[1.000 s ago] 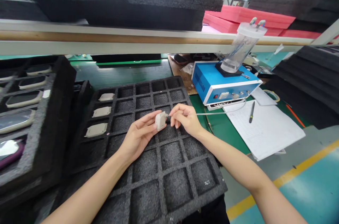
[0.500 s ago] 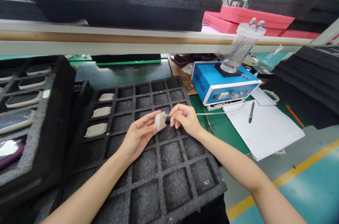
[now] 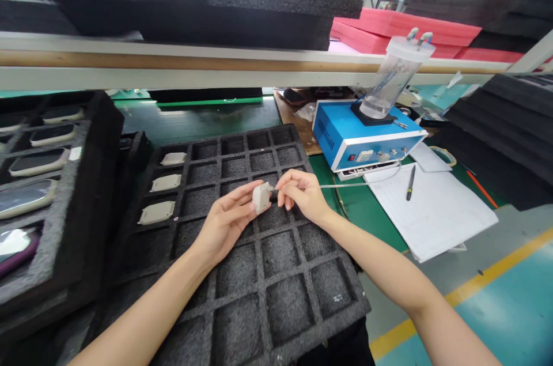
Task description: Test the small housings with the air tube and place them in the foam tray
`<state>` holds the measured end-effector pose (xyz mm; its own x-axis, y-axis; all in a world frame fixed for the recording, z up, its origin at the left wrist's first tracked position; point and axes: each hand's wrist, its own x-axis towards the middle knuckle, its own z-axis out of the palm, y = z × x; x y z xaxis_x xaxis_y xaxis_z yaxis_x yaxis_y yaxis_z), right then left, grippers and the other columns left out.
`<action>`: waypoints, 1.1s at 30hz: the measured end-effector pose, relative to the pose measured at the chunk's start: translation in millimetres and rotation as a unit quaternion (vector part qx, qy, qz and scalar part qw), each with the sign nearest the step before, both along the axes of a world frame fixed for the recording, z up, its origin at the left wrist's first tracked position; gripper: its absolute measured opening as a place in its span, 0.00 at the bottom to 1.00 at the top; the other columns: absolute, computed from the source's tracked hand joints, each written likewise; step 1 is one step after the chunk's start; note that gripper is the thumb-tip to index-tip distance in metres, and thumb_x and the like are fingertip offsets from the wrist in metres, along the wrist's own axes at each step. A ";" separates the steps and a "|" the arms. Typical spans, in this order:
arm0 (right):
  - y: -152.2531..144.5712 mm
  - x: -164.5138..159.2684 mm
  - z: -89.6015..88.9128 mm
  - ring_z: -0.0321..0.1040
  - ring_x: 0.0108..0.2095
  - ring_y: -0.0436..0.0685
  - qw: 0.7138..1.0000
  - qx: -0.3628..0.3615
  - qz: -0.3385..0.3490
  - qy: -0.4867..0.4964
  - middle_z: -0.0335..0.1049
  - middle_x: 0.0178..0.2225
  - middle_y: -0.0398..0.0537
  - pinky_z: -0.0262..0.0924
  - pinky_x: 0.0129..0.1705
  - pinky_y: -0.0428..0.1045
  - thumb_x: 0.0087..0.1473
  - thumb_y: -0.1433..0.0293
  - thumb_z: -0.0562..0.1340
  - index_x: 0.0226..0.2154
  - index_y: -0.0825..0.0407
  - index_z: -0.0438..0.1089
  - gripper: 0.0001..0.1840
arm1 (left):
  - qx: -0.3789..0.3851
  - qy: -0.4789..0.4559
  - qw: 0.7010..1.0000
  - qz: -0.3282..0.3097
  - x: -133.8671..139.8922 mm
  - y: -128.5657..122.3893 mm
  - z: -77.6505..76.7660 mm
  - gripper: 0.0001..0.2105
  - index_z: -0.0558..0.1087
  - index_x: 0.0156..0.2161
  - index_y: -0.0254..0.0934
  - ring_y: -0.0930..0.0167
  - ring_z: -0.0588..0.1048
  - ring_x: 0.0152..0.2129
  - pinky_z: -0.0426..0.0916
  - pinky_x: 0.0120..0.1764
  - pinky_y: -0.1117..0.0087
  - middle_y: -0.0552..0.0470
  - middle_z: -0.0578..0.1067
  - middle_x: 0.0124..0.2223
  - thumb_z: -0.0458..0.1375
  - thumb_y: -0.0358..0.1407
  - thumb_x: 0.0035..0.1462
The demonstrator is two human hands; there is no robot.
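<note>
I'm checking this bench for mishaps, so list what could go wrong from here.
The beige case, held in the left hand, might slip onto the foam tray below. The thin tube at the right hand runs toward the blue box, so a tug could strain it. It also crosses the paper and might snag there.

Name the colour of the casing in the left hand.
The casing is light beige, clearest in the head view.

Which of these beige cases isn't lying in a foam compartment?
The small squarish beige case in your left hand, held over the black gridded foam tray; the other beige cases lie in foam compartments.
</note>
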<state>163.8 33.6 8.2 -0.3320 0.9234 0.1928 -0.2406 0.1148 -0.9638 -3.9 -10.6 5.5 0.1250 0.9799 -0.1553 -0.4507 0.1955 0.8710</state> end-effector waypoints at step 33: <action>-1.2 0.2 2.2 0.56 0.11 0.44 1.000 -0.011 0.001 -0.008 0.67 0.13 0.38 0.51 0.15 0.41 0.40 0.72 0.57 0.21 0.54 0.65 0.02 | -0.001 0.001 1.000 -0.004 0.1 -0.6 1.5 0.17 0.76 0.44 0.37 0.67 0.73 0.43 0.68 0.48 0.69 0.49 0.78 0.44 0.63 0.28 0.45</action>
<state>164.0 32.4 10.4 -0.3371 0.9264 0.1678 -0.2248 0.0939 -0.9699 -3.8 -11.1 7.0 0.1316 0.9788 -0.1567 -0.4482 0.1998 0.8713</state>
